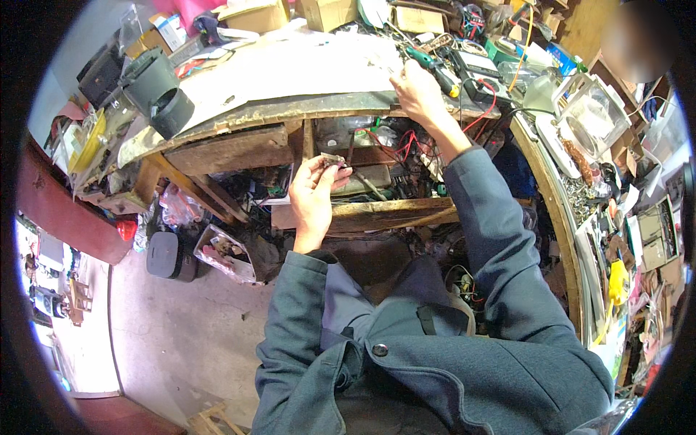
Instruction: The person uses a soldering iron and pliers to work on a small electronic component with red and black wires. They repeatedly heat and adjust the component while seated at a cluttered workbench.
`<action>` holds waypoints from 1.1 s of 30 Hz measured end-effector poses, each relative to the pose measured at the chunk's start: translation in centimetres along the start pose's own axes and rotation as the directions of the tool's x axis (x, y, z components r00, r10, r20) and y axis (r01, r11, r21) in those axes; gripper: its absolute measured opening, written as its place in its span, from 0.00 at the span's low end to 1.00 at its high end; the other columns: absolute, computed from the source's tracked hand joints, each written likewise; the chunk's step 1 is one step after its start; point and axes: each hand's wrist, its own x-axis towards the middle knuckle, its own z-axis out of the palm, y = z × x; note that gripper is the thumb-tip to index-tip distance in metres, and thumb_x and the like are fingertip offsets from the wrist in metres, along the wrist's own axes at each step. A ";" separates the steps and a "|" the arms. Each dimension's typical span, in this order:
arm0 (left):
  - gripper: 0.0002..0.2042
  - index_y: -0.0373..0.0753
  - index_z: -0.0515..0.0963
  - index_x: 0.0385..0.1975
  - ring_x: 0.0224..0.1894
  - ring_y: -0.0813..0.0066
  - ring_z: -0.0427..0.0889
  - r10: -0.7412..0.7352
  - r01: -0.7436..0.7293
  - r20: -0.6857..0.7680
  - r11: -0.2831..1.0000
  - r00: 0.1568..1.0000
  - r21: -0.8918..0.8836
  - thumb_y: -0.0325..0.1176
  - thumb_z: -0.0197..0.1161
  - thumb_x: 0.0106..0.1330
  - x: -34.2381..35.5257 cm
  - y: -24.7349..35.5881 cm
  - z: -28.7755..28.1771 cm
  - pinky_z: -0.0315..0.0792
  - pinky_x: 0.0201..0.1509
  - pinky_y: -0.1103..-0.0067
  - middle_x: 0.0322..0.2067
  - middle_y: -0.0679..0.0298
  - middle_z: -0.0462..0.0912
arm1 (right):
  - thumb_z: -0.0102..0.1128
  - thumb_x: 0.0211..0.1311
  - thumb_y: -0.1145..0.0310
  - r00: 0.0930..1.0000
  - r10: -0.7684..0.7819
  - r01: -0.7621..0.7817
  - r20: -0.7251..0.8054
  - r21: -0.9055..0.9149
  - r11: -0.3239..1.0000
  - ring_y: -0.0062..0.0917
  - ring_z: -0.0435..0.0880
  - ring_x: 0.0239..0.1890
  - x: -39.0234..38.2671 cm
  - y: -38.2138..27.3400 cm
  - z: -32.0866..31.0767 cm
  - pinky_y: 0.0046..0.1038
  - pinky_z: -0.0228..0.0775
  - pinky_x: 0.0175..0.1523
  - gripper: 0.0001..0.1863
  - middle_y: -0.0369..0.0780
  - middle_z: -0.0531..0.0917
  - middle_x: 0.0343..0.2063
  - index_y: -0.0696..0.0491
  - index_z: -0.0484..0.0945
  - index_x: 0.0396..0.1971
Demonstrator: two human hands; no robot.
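While half closed, left hand point(312, 203) pinches small part point(333, 160).

Can spot dark grey plastic cylinders point(150, 76) up on the left end of a worn wooden workbench point(239, 114), plus a curved yellow plastic piece point(93, 141) further left. Can see a brown cardboard box point(254, 16) along the back, near some bright pink material point(190, 7). Down below, can make out a rough wooden drawer point(226, 151). On the grey concrete floor point(181, 326), gotta mention a black rounded bin point(165, 255) just beside an open, whitish box point(249, 259). Off right, can't miss a clear boxy plastic container point(596, 116) and a bright yellow plastic thing point(618, 281), kinda buried in clutter.
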 end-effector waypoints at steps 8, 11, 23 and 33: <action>0.09 0.29 0.72 0.49 0.44 0.56 0.88 -0.010 0.010 -0.009 1.000 1.000 -0.025 0.22 0.56 0.72 -0.1 0.3 0.1 0.84 0.51 0.65 0.45 0.51 0.84 | 0.56 0.72 0.63 0.707 0.363 -0.460 0.607 0.784 -0.416 0.23 0.83 0.31 -5.9 -5.5 -6.1 0.26 0.75 0.34 0.09 0.37 0.83 0.31 0.53 0.74 0.37; 0.08 0.29 0.71 0.49 0.44 0.56 0.87 -0.002 0.001 -0.016 1.000 1.000 -0.026 0.22 0.56 0.72 -0.2 0.4 0.0 0.84 0.51 0.66 0.45 0.51 0.84 | 0.62 0.67 0.65 0.678 0.230 -0.507 0.698 0.672 -0.540 0.18 0.80 0.28 -9.1 -7.8 -6.8 0.21 0.70 0.31 0.09 0.32 0.80 0.25 0.51 0.73 0.30; 0.09 0.30 0.72 0.47 0.44 0.65 0.86 0.044 -0.042 -0.066 0.999 0.997 0.030 0.21 0.60 0.70 -0.2 -0.3 -0.1 0.85 0.50 0.69 0.44 0.53 0.83 | 0.66 0.50 0.72 0.920 0.184 -0.387 0.347 0.717 0.580 0.31 0.67 0.26 -13.4 -12.1 -8.0 0.32 0.61 0.32 0.14 0.41 0.65 0.23 0.57 0.66 0.25; 0.11 0.28 0.72 0.48 0.43 0.66 0.87 0.099 -0.100 -0.057 0.995 0.993 -0.004 0.20 0.61 0.69 -0.1 -0.7 -0.2 0.85 0.50 0.70 0.43 0.53 0.83 | 0.62 0.54 0.67 0.936 0.197 -0.332 0.291 0.550 0.766 0.40 0.76 0.34 -13.1 -12.6 -9.3 0.40 0.71 0.38 0.10 0.44 0.71 0.31 0.55 0.71 0.29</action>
